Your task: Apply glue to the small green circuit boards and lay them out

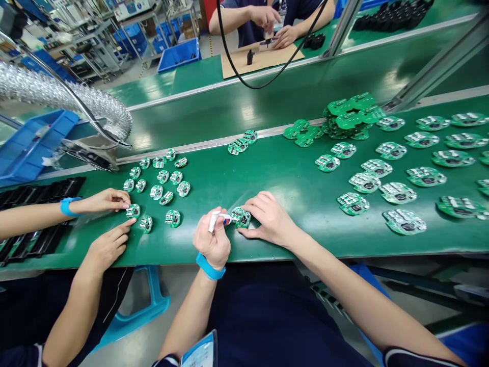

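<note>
Green bench mat [267, 173] carries scattered circuit boards [364, 182] in a busy workshop. The left hand [212, 239] pinches a white tube [214, 220], its tip at a green circuit board [241, 217], which is partly hidden by fingers. The right hand [269, 219] steadies that board, fingertips [252, 203] curved around it, near the mat's front edge.

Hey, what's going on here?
A person at a green workbench grips a small white tube in their left hand, its tip at a green circuit board that their right hand steadies. Beside them, a co-worker's hands reach small round boards laid out on the bench, and larger boards lie spread out to the right. Across the way, another person works over a brown cardboard sheet.
</note>
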`<state>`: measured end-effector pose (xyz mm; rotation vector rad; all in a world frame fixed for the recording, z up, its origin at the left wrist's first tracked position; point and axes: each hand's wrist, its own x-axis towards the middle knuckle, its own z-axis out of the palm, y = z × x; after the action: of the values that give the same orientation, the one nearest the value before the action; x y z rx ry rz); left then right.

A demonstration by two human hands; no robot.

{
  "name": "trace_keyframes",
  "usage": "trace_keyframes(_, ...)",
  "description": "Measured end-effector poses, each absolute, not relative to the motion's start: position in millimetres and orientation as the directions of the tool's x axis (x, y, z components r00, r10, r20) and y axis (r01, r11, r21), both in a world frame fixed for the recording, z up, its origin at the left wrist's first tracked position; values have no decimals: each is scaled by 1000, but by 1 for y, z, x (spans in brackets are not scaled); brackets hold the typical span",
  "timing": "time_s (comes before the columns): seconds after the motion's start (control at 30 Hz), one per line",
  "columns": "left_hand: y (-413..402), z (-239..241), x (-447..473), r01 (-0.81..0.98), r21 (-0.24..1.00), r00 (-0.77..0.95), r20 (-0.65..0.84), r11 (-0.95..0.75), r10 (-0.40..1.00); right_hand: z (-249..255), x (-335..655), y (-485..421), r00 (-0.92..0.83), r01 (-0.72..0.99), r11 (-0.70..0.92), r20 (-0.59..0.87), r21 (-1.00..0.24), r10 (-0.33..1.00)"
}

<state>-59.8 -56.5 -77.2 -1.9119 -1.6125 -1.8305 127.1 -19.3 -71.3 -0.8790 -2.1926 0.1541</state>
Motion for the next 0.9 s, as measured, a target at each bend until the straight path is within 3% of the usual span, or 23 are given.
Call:
trace_keyframes(0.53, -54, -78, -56, 631, 679, -365, 687, -375, 628, -74, 128, -18, -473, 527, 756, 605, -388, 640)
trace_keyframes(0.9, -49, -75, -49, 662, 608, -250, 731, -439, 635, -74, 125, -18, -442, 511, 780, 668, -362, 599)
